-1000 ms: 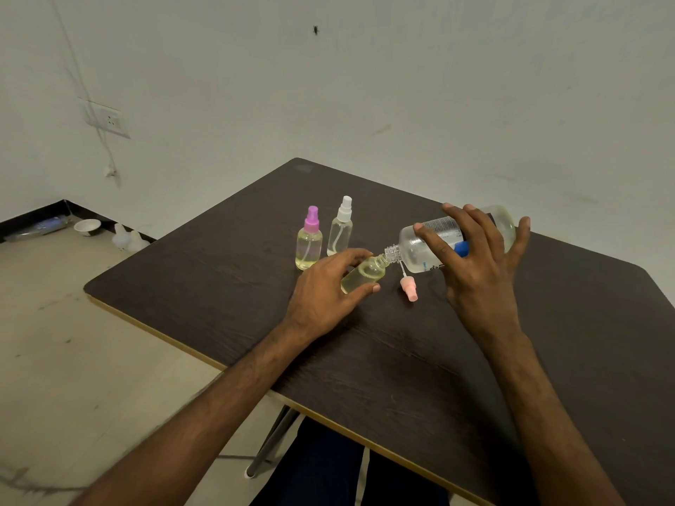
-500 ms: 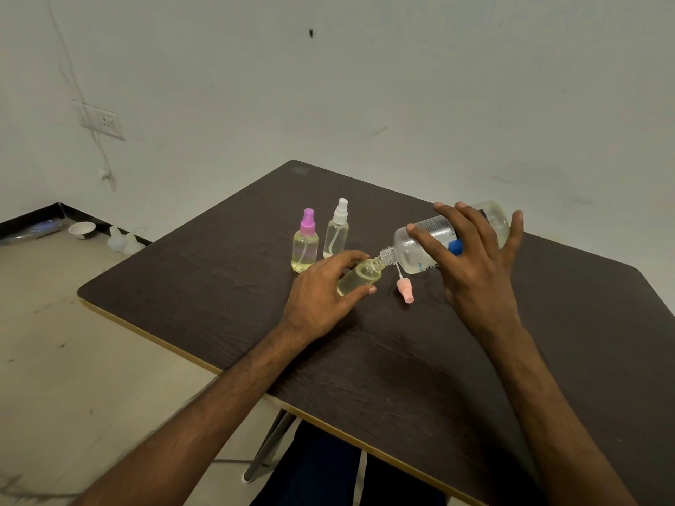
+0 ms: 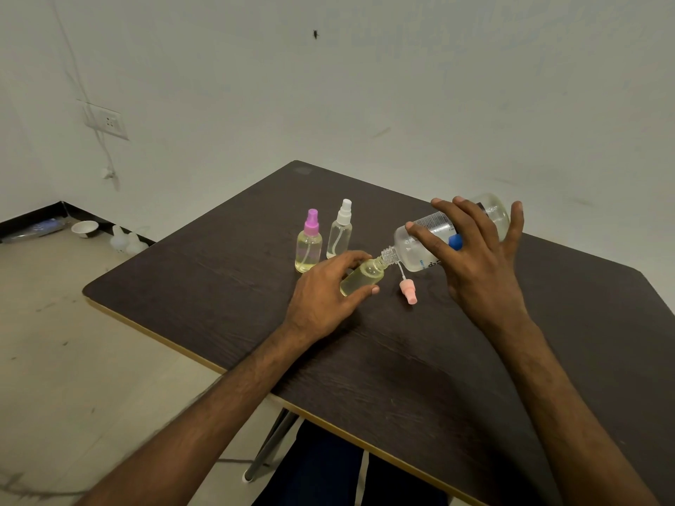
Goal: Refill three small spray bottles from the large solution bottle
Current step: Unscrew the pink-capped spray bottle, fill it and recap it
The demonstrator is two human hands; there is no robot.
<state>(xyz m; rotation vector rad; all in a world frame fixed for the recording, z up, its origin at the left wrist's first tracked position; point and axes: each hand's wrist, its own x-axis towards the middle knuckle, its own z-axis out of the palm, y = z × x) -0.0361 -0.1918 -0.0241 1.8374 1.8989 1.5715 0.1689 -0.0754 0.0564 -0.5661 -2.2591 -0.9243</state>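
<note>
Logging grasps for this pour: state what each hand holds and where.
Left hand holds the small open bottle round its body; right hand holds the large solution bottle round its middle.

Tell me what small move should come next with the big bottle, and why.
Probably tip the large solution bottle back upright with the right hand to stop the pour: the open small bottle, tilted in the left hand with its neck at the large bottle's mouth, already looks nearly full. Its pink spray cap lies on the table.
</note>
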